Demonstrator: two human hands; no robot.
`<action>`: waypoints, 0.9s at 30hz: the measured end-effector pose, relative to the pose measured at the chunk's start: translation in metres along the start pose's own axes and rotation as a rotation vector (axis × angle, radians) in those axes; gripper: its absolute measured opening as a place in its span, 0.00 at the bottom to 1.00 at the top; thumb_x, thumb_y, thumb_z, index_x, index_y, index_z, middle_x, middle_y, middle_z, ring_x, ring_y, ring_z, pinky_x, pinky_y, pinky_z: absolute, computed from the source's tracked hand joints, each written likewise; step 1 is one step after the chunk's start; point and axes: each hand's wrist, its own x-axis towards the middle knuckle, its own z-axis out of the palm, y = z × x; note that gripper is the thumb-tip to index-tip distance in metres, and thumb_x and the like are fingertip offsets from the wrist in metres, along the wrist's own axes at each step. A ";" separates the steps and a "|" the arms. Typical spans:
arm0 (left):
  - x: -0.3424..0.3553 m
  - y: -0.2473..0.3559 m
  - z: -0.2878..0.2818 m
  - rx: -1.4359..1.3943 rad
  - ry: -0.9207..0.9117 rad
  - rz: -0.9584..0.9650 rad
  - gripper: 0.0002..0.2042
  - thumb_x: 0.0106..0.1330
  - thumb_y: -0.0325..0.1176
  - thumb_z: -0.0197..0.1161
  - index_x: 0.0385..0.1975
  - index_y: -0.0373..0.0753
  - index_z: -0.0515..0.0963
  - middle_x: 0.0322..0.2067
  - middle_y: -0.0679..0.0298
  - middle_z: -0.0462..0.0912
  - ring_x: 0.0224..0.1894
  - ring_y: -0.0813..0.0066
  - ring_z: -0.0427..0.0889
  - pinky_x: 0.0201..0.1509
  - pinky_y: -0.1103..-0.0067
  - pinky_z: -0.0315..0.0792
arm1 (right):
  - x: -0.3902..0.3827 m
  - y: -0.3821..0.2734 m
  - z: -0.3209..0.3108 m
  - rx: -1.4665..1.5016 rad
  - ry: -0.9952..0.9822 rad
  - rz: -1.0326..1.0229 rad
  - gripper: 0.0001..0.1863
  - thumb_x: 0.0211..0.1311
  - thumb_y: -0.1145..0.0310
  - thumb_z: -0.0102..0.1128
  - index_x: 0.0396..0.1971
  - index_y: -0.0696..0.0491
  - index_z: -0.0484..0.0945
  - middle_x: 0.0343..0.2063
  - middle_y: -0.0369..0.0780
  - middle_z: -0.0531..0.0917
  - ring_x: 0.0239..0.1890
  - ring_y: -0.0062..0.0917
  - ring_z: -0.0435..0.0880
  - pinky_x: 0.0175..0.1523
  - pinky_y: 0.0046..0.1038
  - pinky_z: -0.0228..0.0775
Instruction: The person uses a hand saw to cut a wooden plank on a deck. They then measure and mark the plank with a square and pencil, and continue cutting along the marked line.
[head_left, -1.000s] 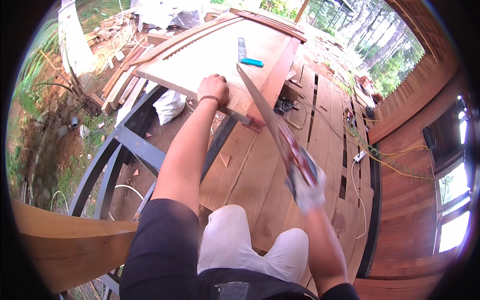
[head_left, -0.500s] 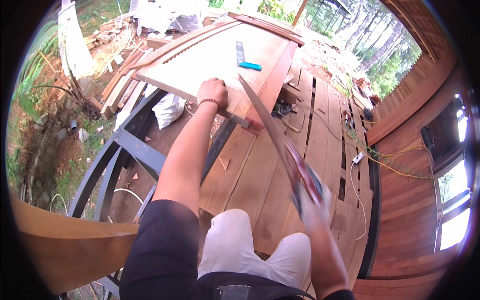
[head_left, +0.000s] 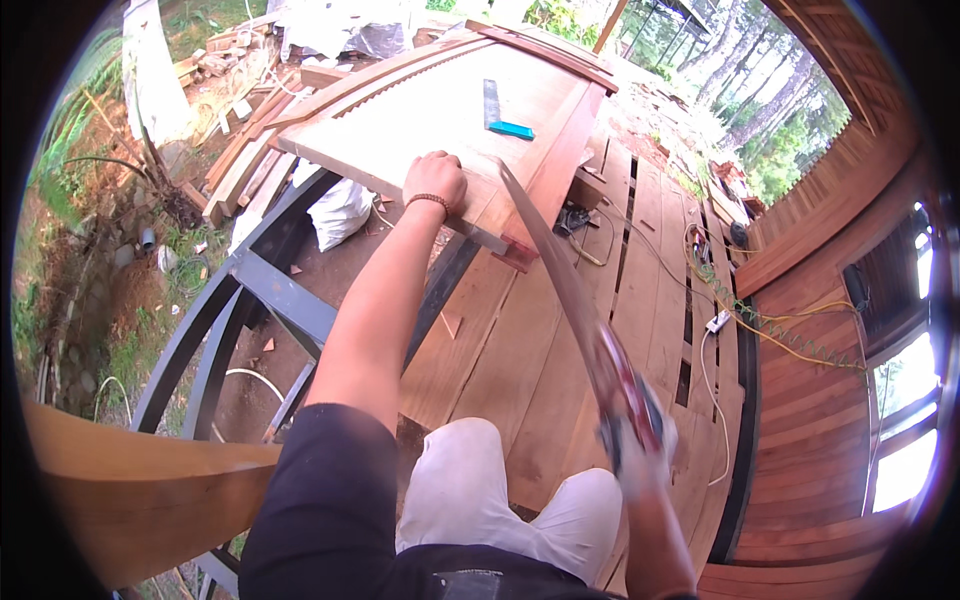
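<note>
My left hand (head_left: 436, 180), with a beaded bracelet at the wrist, has its fingers curled on the near edge of a pale wooden panel (head_left: 385, 115). My gloved right hand (head_left: 640, 435), blurred, grips the red handle of a handsaw (head_left: 555, 260). The long blade slants up and away, its tip over the panel's near right part, right of my left hand. A square (head_left: 510, 130) with a blue stock and metal blade lies on the panel beyond the tip. A reddish strip (head_left: 560, 155) runs along the panel's right side.
Dark metal frames (head_left: 285, 300) stand below left. A curved timber (head_left: 120, 470) is at lower left. Stacked boards (head_left: 250, 175) and a white sack (head_left: 340, 215) lie left. Cords and a power strip (head_left: 716, 322) lie on the plank deck (head_left: 520, 350). A wooden wall (head_left: 810, 430) rises at right.
The saw and my right hand have moved down toward me and slightly right, the blade's tip drawing back across the panel. My left hand stays on the panel's edge.
</note>
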 end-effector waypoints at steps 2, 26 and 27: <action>0.006 0.012 0.011 0.027 -0.004 -0.009 0.15 0.62 0.33 0.48 0.34 0.42 0.85 0.42 0.57 0.84 0.51 0.64 0.79 0.59 0.68 0.69 | -0.024 -0.011 -0.016 0.166 -0.015 -0.017 0.23 0.64 0.64 0.62 0.56 0.59 0.76 0.35 0.38 0.84 0.28 0.18 0.82 0.31 0.20 0.74; -0.006 0.001 -0.002 0.007 -0.016 -0.007 0.15 0.63 0.33 0.45 0.34 0.41 0.83 0.42 0.55 0.84 0.51 0.61 0.79 0.60 0.64 0.69 | 0.084 -0.010 0.062 -0.180 -0.117 -0.417 0.21 0.62 0.72 0.63 0.56 0.56 0.76 0.29 0.36 0.82 0.30 0.16 0.80 0.31 0.21 0.72; -0.008 -0.007 0.000 0.020 0.050 -0.011 0.15 0.64 0.33 0.46 0.33 0.40 0.84 0.41 0.55 0.84 0.50 0.60 0.81 0.59 0.64 0.69 | 0.037 -0.009 0.037 -0.051 -0.117 -0.161 0.21 0.61 0.73 0.63 0.56 0.55 0.77 0.30 0.37 0.83 0.31 0.17 0.80 0.32 0.21 0.73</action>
